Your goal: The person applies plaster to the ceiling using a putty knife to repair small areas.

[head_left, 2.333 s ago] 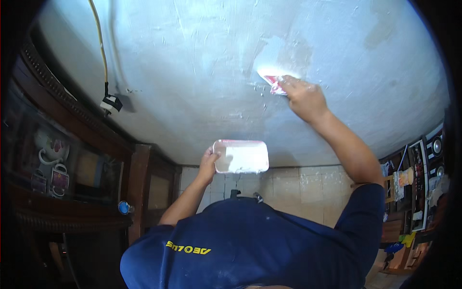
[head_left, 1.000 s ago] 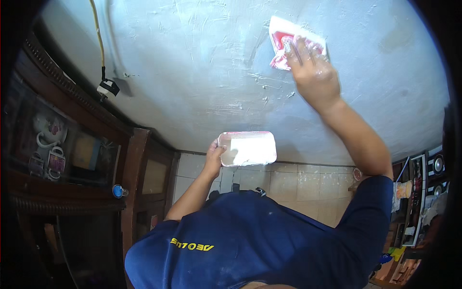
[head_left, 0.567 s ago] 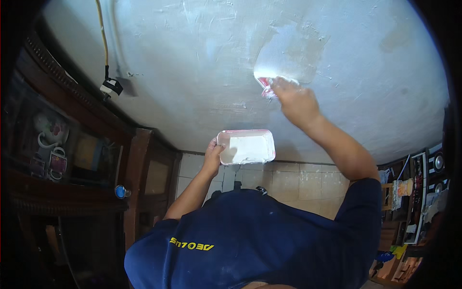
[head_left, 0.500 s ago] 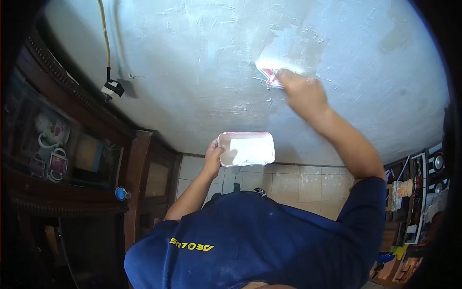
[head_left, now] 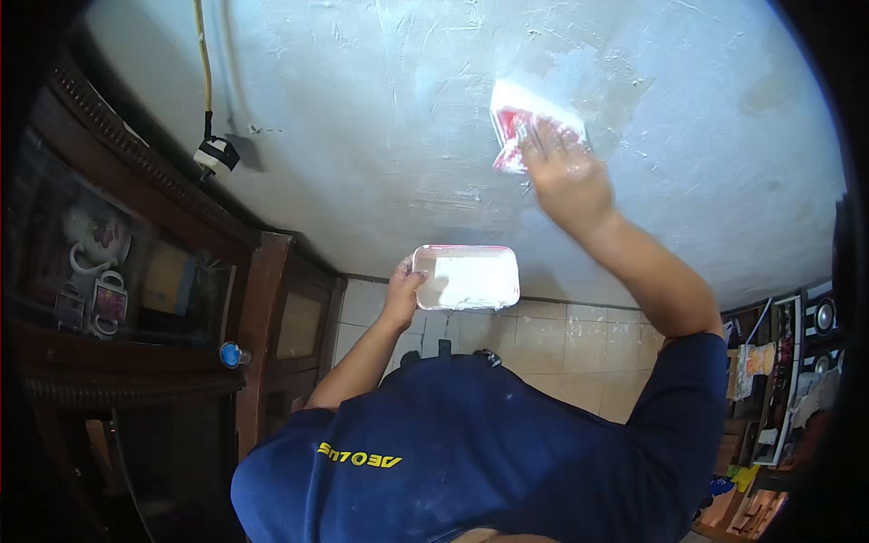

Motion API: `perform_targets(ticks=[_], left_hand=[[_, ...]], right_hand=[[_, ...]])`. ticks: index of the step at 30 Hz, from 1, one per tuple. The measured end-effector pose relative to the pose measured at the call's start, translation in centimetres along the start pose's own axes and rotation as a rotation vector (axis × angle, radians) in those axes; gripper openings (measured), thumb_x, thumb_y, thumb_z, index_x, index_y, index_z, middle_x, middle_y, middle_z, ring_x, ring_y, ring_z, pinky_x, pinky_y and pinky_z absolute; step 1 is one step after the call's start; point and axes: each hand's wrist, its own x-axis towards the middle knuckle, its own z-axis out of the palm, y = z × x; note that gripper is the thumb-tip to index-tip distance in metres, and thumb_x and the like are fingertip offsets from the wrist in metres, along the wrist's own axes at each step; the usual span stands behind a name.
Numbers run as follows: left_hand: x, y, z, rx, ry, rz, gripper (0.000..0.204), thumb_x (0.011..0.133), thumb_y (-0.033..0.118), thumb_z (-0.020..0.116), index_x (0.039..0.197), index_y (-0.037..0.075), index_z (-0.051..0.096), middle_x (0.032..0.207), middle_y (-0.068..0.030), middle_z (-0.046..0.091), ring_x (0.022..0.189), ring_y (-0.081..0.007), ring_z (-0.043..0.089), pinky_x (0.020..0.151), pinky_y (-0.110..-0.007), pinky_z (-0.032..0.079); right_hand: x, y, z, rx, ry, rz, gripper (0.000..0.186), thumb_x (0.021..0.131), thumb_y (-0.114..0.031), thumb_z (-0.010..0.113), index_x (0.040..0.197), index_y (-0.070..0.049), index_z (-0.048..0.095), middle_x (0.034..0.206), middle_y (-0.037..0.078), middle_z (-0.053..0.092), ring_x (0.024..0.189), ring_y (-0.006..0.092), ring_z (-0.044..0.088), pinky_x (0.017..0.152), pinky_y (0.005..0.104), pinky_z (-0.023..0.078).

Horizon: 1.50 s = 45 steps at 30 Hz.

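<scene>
My left hand [head_left: 405,290] grips the left side of a shallow rectangular tub [head_left: 471,277] with rounded corners, its thumb over the rim. White paste lies inside the tub and smears its edges. Up against the pale grey-blue wall [head_left: 362,145], my right hand [head_left: 563,172] is closed round a flat spreader [head_left: 514,127], red and white and coated with white paste. The spreader's face is turned partly toward me, and its far edge is at the wall. Ridges and patches of paste mark the wall around it. Fingers of the right hand are slightly blurred.
A yellow cable with a white-and-black socket [head_left: 215,156] hangs on the wall at left. Beside it stands a dark wooden cabinet [head_left: 262,308] with cups behind glass. A blue-topped cup [head_left: 233,355] sits on its ledge. Shelves with assorted goods [head_left: 760,362] are at right; floor tiles [head_left: 543,348] lie below.
My right hand has tilted the spreader, so more of its red-and-white face shows, and has shifted slightly down. The left hand and the tub have stayed nearly in place.
</scene>
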Motion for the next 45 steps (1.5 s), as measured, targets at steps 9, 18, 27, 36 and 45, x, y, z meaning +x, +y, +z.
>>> perform_targets(ticks=[9,18,27,36,45], left_hand=[[0.1,0.5,-1.2,-0.015,0.010,-0.017,0.050,0.083,0.013,0.053,0.131,0.000,0.044,0.114,-0.0109,0.058,0.101,-0.0183,0.058,0.086,-0.031,0.049],[0.2,1.2,-1.3,-0.040,0.003,0.002,0.049,0.083,0.014,0.053,0.129,0.001,0.045,0.111,-0.0109,0.058,0.101,-0.0181,0.058,0.088,-0.031,0.049],[0.3,1.0,-2.0,-0.015,0.001,-0.041,0.051,0.083,0.014,0.053,0.132,0.000,0.043,0.114,-0.0118,0.057,0.101,-0.0188,0.059,0.087,-0.031,0.049],[0.4,0.9,-3.1,-0.065,0.005,0.009,0.053,0.083,0.014,0.054,0.133,0.000,0.043,0.114,-0.0121,0.057,0.100,-0.0197,0.060,0.085,-0.031,0.050],[0.1,1.3,-2.8,-0.054,0.013,-0.022,0.050,0.085,0.017,0.052,0.132,0.003,0.044,0.115,-0.0102,0.058,0.102,-0.0194,0.060,0.087,-0.033,0.050]], right_hand=[[-1.0,-0.6,0.5,0.446,-0.271,0.261,0.038,0.076,-0.001,0.055,0.112,-0.011,0.064,0.102,0.011,0.067,0.073,0.0318,0.067,0.063,0.0412,0.055],[6.0,5.4,-5.6,0.142,0.051,0.200,0.034,0.076,0.001,0.054,0.106,-0.009,0.066,0.100,0.007,0.069,0.068,0.0280,0.068,0.060,0.0378,0.056],[-1.9,-5.4,3.1,0.115,-0.110,0.042,0.034,0.079,-0.008,0.057,0.111,0.000,0.064,0.109,0.015,0.066,0.087,0.0289,0.068,0.073,0.0377,0.057],[3.3,1.3,-2.3,0.388,-0.311,0.256,0.040,0.074,0.002,0.055,0.110,-0.011,0.066,0.104,0.010,0.069,0.080,0.0306,0.067,0.067,0.0390,0.055],[5.6,3.9,-5.0,-0.106,0.057,0.148,0.034,0.079,-0.007,0.058,0.113,-0.008,0.065,0.110,0.015,0.067,0.087,0.0275,0.070,0.071,0.0366,0.058]])
